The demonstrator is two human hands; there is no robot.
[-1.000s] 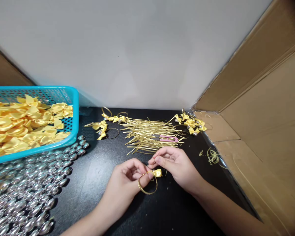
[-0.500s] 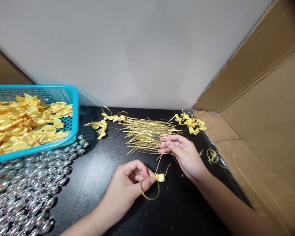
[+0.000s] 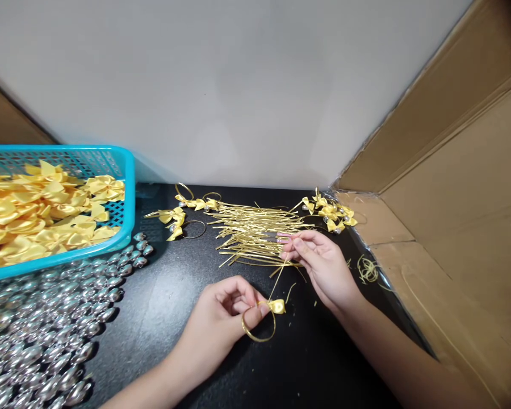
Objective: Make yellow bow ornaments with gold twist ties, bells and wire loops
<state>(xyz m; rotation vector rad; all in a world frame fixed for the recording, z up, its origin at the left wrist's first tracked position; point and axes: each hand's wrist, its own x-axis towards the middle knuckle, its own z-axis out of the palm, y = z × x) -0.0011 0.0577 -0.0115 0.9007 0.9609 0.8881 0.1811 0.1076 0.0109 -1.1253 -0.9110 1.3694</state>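
Low in the middle, my left hand (image 3: 227, 315) pinches a yellow ribbon bow (image 3: 277, 306) between thumb and fingertips. A looped gold cord (image 3: 262, 339) hangs below that pinch. From the bow a thin gold strand (image 3: 278, 279) runs up to my right hand (image 3: 321, 267), whose thumb and fingers close on its upper end. Beneath and behind my right fingers lies a pile of cut gold cords (image 3: 255, 227) on the black table (image 3: 162, 318). Any bead on the held bow is hidden.
A turquoise basket (image 3: 130, 199) of yellow bows (image 3: 46, 204) stands at the left, with many silver beads (image 3: 46, 341) before it. Finished-looking bows with beads (image 3: 330, 213) lie right of the cords, others (image 3: 172, 218) left. A tangled thread (image 3: 367, 268) rests near the cardboard wall (image 3: 464, 187).
My right hand has shifted slightly to the right, with the strand leaning a little more that way. My left hand and the bow are nearly still.
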